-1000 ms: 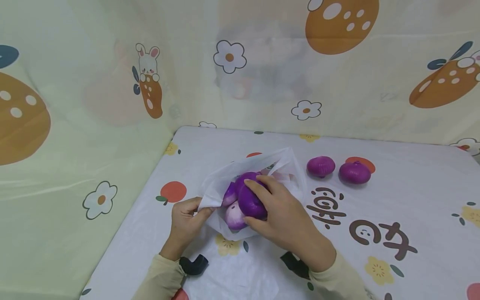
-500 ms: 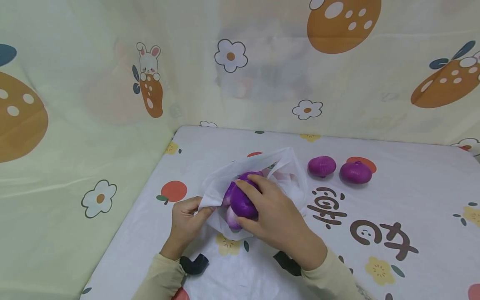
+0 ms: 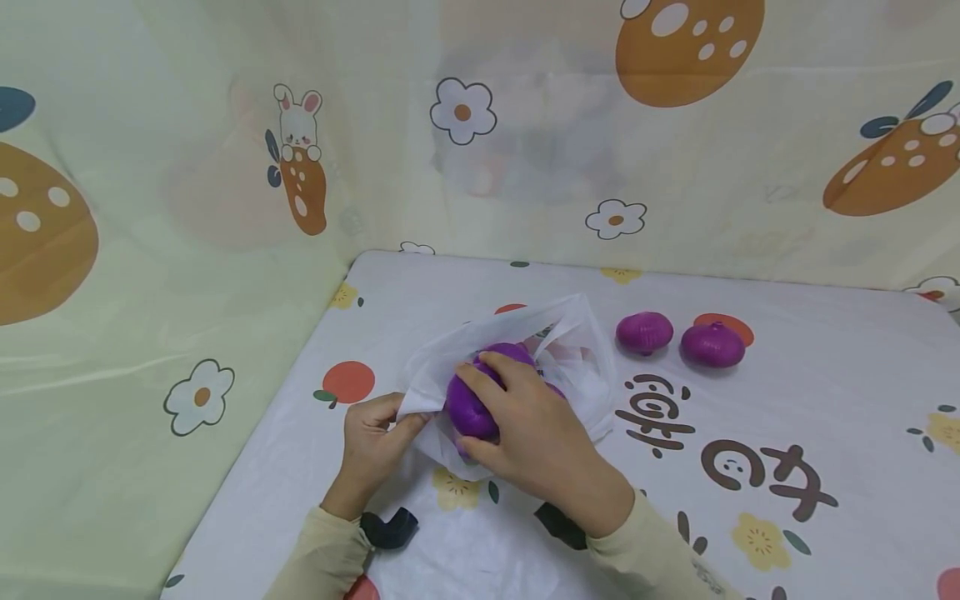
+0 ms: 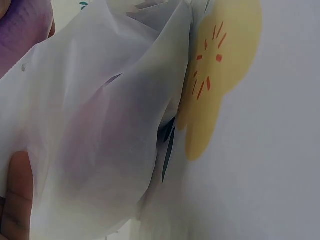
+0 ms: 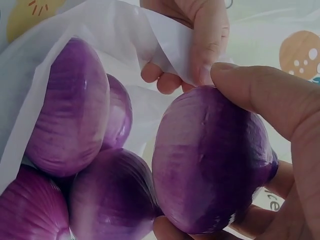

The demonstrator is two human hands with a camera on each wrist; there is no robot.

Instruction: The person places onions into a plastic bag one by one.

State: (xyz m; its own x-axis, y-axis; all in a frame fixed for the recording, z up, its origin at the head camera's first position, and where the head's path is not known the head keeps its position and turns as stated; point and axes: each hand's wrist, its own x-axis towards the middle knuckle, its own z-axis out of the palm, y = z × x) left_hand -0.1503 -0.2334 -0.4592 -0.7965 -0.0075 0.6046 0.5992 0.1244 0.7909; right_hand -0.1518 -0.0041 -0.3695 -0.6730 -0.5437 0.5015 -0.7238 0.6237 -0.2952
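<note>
My right hand holds a purple onion, thumb on one side and fingers curled round the other, over the mouth of a white plastic bag. Inside the bag several more onions lie piled together, clearly seen in the right wrist view. With thumb and fingers, my left hand pinches the bag's near left rim. The left wrist view shows the bag's thin wall close up, onion colour showing through it. In the head view, the right hand covers much of the bag's contents.
Two purple onions, one nearer and one farther right, rest on the white printed tablecloth right of the bag. A patterned curtain rises behind the table and along its left side.
My right hand has moved left with the onion, toward the bag's left rim, covering the paler onion beneath. The left hand keeps its pinch on the bag in the same place.
</note>
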